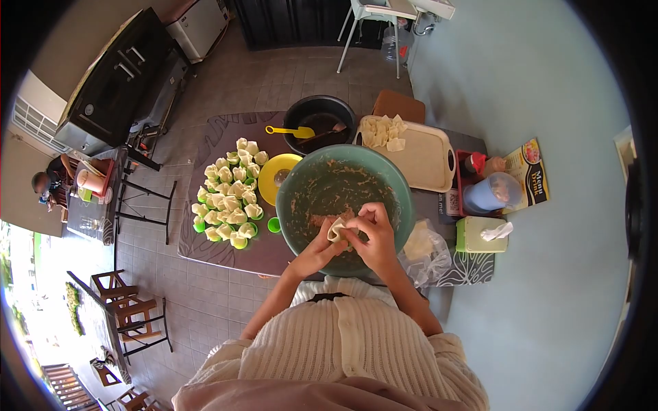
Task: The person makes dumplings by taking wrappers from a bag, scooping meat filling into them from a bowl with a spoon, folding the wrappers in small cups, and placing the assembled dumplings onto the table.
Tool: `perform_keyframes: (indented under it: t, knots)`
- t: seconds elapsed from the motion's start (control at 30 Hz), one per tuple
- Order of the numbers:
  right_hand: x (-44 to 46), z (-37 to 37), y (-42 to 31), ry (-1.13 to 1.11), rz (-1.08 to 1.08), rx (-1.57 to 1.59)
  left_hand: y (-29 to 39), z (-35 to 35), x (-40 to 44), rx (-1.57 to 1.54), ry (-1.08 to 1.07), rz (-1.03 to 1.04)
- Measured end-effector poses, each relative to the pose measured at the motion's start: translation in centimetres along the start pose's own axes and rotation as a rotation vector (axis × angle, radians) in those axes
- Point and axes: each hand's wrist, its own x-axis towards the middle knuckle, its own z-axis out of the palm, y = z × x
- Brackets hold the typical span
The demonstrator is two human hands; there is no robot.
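from here i see the left hand (317,251) cupping the dumpling (336,231) against its fingers, the right hand's (372,236) fingers pinching its edge, both over the green basin (402,198) on the worktop (264,259).

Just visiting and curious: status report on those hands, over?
Left hand holding wrapper, right hand at its edge. Both above green bowl. Plastic bag beside bowl, right side, seemingly out of the way.
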Motion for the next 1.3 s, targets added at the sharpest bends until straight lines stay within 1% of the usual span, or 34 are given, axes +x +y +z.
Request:
perform_keyframes:
  t: [0.03,0.1,0.13,0.2,0.23,0.27,0.3,0.33,0.4,0.47,0.53,0.57,0.6,0.63,0.67,0.7,0.73,0.77,0.8,0.87,0.9,0.97,1.0,1.07,1.1,1.13,1.2,1.23,1.3]
  knots:
    - [0.2,0.0,-0.2,-0.001,-0.001,0.0,0.0,0.0,0.0,-0.063,0.018,-0.085]
    - [0.7,-0.1,-0.9,0.014,0.121,-0.076,-0.6,0.0,0.0,-0.027,0.061,-0.075]
    - [0.6,0.0,-0.6,0.014,0.121,-0.076,-0.9,0.0,0.0,0.009,0.101,-0.068]
    - [0.1,0.1,0.3,-0.023,0.192,-0.064,-1.2,-0.2,0.1,-0.009,0.107,-0.079]
    - [-0.1,0.1,0.6,-0.023,0.191,-0.064,-1.4,-0.3,0.1,-0.027,0.115,-0.09]
    - [-0.4,0.2,0.8,-0.054,0.254,-0.047,-1.8,-0.2,0.2,-0.026,0.116,-0.09]
    - [-0.7,0.3,1.0,-0.085,0.317,-0.031,-2.2,-0.1,0.5,0.034,0.16,0.009]
    - [-0.9,0.7,1.1,-0.086,0.317,-0.03,-2.7,-0.1,0.6,0.094,0.202,0.107]
    - [-1.2,1.3,1.1,-0.048,0.277,0.029,-3.8,-0.4,0.8,0.115,0.218,0.116]
    - [-1.2,1.4,1.0,-0.061,0.272,0.039,-4.7,-0.8,0.8,0.141,0.238,0.126]
    - [-0.9,1.4,0.8,-0.076,0.265,0.051,-5.1,-1.3,0.8,0.213,0.311,0.137]
    - [-0.8,1.3,0.6,-0.112,0.337,0.169,-5.2,-1.5,0.7,0.213,0.314,0.137]
    - [-0.7,1.1,0.6,-0.148,0.409,0.287,-5.2,-1.8,0.6,0.192,0.403,0.108]
    - [-0.8,1.2,0.8,-0.151,0.407,0.289,-5.2,-2.2,0.5,0.171,0.493,0.079]
    - [-1.0,1.3,1.2,-0.1,0.399,0.308,-5.8,-3.3,0.3,0.172,0.497,0.079]
    - [-1.3,1.4,1.6,-0.05,0.391,0.325,-6.9,-4.8,0.1,0.145,0.544,0.054]
    - [-1.5,1.3,2.0,-0.054,0.391,0.327,-6.4,-5.5,0.0,0.117,0.591,0.029]
    - [-1.8,1.1,2.5,-0.056,0.405,0.322,-5.2,-5.5,-0.5,-0.097,0.66,0.015]
    - [-2.1,0.9,2.9,-0.057,0.419,0.317,-5.3,-6.4,-0.9,-0.097,0.664,0.014]
    - [-2.8,0.6,3.9,-0.049,0.437,0.305,-6.0,-8.9,-2.2,-0.078,0.866,0.049]
    - [-3.2,0.4,4.4,-0.038,0.455,0.292,-6.4,-9.7,-2.8,-0.079,0.871,0.048]
    - [-4.1,0.0,5.3,-0.052,0.486,0.293,-6.9,-10.9,-4.2,-0.148,1.052,0.1]
    - [-4.5,-0.1,5.8,-0.058,0.515,0.292,-7.8,-11.7,-4.9,-0.148,1.058,0.1]
    - [-5.2,-0.2,6.8,-0.046,0.541,0.315,-10.3,-12.8,-6.0,-0.108,1.187,0.056]
    - [-5.5,-0.3,7.3,-0.04,0.538,0.275,-11.6,-13.0,-6.3,-0.057,1.272,0.024]
    - [-5.7,-0.3,7.5,-0.033,0.535,0.236,-12.4,-12.9,-6.6,-0.058,1.273,0.023]
    - [-6.0,-0.3,7.6,-0.021,0.554,0.227,-13.9,-12.9,-7.2,0.595,1.425,-0.311]
    - [-6.0,-0.3,7.7,-0.008,0.572,0.217,-15.9,-13.1,-7.6,0.602,1.479,-0.204]
    - [-6.0,-0.2,7.5,-0.011,0.561,0.207,-18.0,-13.1,-8.3,0.6,1.505,-0.213]
